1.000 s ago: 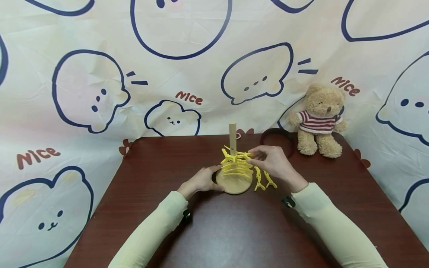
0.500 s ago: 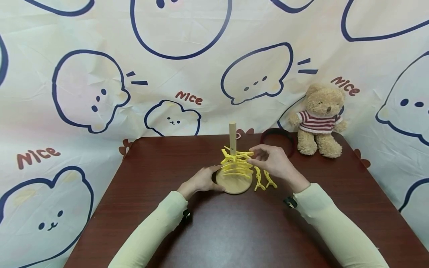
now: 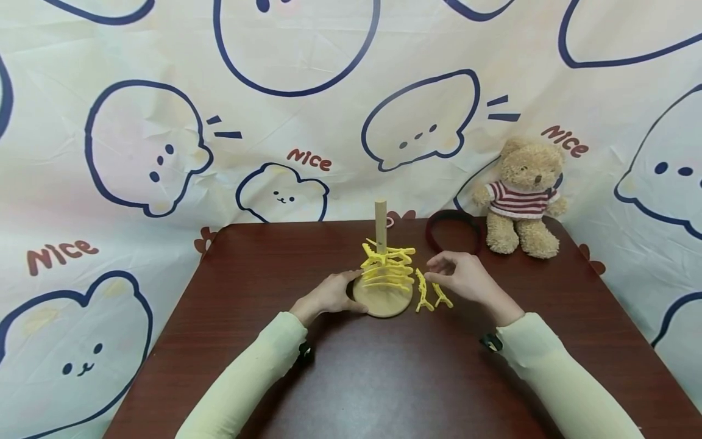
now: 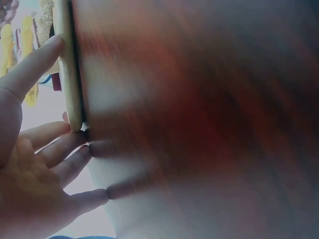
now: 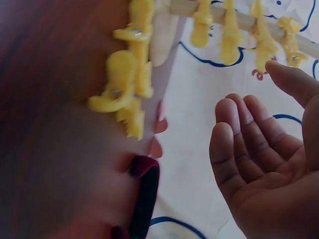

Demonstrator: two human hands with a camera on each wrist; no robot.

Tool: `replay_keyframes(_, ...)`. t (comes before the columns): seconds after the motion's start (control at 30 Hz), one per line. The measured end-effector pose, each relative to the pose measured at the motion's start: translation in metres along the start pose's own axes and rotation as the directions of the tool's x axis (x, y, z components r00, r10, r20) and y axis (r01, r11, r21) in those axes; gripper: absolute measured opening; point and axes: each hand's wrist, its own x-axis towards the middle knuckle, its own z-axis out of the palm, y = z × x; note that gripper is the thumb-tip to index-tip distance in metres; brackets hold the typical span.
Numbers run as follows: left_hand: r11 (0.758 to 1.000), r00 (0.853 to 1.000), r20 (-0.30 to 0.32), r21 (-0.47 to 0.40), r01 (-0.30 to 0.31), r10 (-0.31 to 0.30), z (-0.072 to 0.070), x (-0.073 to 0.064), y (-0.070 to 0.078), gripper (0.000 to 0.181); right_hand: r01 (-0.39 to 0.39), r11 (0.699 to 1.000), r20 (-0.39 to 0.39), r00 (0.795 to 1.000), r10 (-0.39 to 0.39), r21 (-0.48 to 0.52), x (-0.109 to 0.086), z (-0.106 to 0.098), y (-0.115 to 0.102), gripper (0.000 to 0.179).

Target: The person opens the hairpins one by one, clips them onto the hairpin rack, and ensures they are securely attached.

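A wooden stand with a round base [image 3: 382,306] and an upright post [image 3: 381,222] is on the table. Several yellow forked plastic pieces [image 3: 388,272] are stacked around the post's lower half. My left hand [image 3: 329,294] grips the base at its left side; in the left wrist view the thumb lies on the wooden disc [image 4: 72,84] and the other fingertips are at its rim and the tabletop. Two loose yellow pieces [image 3: 423,294] lie right of the base. Just beyond them my right hand [image 3: 466,277], fingers loosely bent, holds nothing.
A dark red hoop like a headband [image 3: 453,214] is behind the right hand. A teddy bear [image 3: 526,204] in a striped shirt sits at the back right corner. A printed cloth [image 3: 307,128] hangs behind the brown table [image 3: 263,256].
My right hand has let go of the top yellow piece on the post and moved right and down, beside the loose pieces. The left hand has stayed on the base.
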Motion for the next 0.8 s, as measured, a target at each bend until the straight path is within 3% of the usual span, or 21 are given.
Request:
replay_keyframes(0.4, 1.000, 1.000, -0.015, -0.004, -0.011, 0.011, 0.000, 0.000, 0.000, 0.096, -0.146, 0.988, 0.054, 0.987, 0.149, -0.058, -0.019, 0.011, 0.031, 0.029)
replay_keyframes(0.8, 1.000, 1.000, -0.007, 0.011, -0.014, 0.014, 0.001, -0.001, 0.000, 0.095, -0.191, 0.965, 0.077, 0.975, 0.208, -0.180, -0.021, 0.024, 0.037, 0.036)
